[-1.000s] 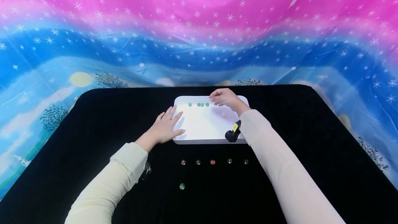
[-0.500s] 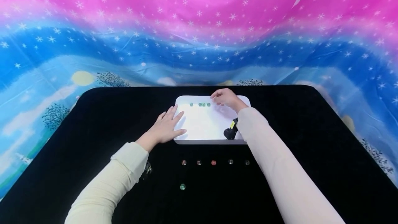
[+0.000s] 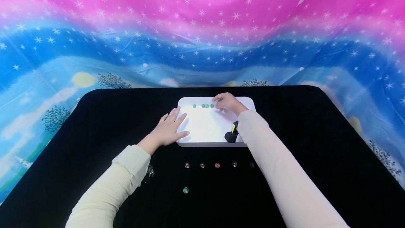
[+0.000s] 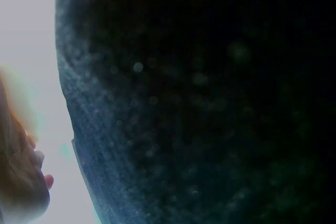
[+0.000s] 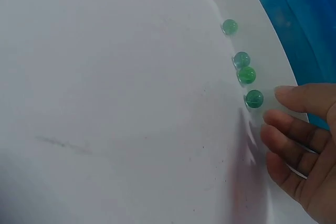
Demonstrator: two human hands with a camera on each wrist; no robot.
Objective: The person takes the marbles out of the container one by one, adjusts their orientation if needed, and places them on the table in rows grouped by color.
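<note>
Several green marbles (image 3: 207,106) lie in a row along the far inner edge of a white tray (image 3: 202,144). In the right wrist view one marble (image 5: 254,98) stands nearest my right hand (image 5: 304,145), a small gap from its loosely bent fingers, which hold nothing. From the head view, that right hand (image 3: 229,103) is over the tray's far right part. My left hand (image 3: 166,129) rests with spread fingers on the tray's left rim. In the left wrist view a dark blurred surface fills most of the picture, with part of a hand (image 4: 23,177) at the left edge.
In front of the tray, several marbles lie in a row on the black cloth (image 3: 95,143), among them a red one (image 3: 217,165). A green marble (image 3: 185,190) lies nearer. Behind the table hangs a pink and blue patterned backdrop (image 3: 202,38).
My right hand has come slightly down and nearer, with its forearm shifting a little left. The left hand and the marbles in the tray keep their places.
</note>
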